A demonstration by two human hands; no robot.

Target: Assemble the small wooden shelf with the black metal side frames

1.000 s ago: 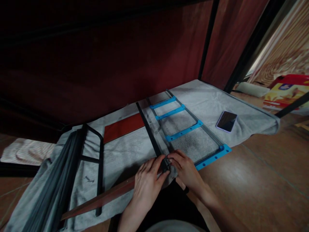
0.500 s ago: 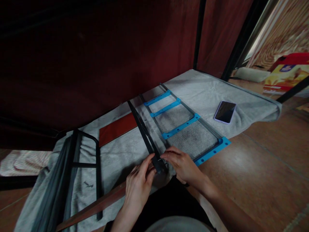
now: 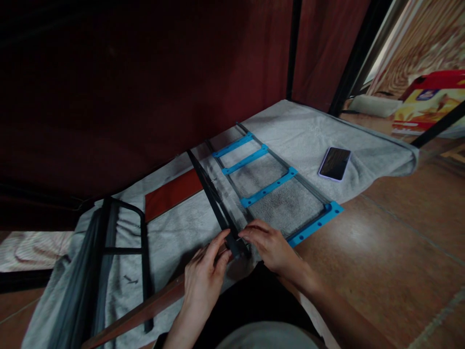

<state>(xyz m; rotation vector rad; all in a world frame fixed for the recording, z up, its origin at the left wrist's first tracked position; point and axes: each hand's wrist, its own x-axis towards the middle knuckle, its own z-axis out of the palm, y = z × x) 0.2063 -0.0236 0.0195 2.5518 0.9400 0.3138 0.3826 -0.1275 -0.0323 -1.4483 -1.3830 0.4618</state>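
My left hand (image 3: 205, 274) is closed, thumb and fingers gripping the near end of a black metal frame (image 3: 214, 203). A long reddish-brown board (image 3: 152, 305) runs from the lower left under this hand to the frame's end. My right hand (image 3: 269, 245) pinches at the frame's right side, where a small, thin metal screw (image 3: 238, 238) shows at its fingertips. Farther along the same frame another screw (image 3: 213, 180) sticks out. Beside the frame lies a flat orange-brown board (image 3: 174, 194). How frame and long board meet is hidden by my left hand.
A ladder-like rack with blue crossbars (image 3: 269, 187) lies on the grey cloth (image 3: 290, 121), with a phone (image 3: 334, 164) to its right. At left are a black tubular frame (image 3: 146, 271) and loose screws (image 3: 130, 279). A red-and-yellow box (image 3: 428, 104) stands far right.
The whole view has shifted slightly, so things appear a little farther left. Both hands keep their places on the black frame, with barely any visible finger movement.
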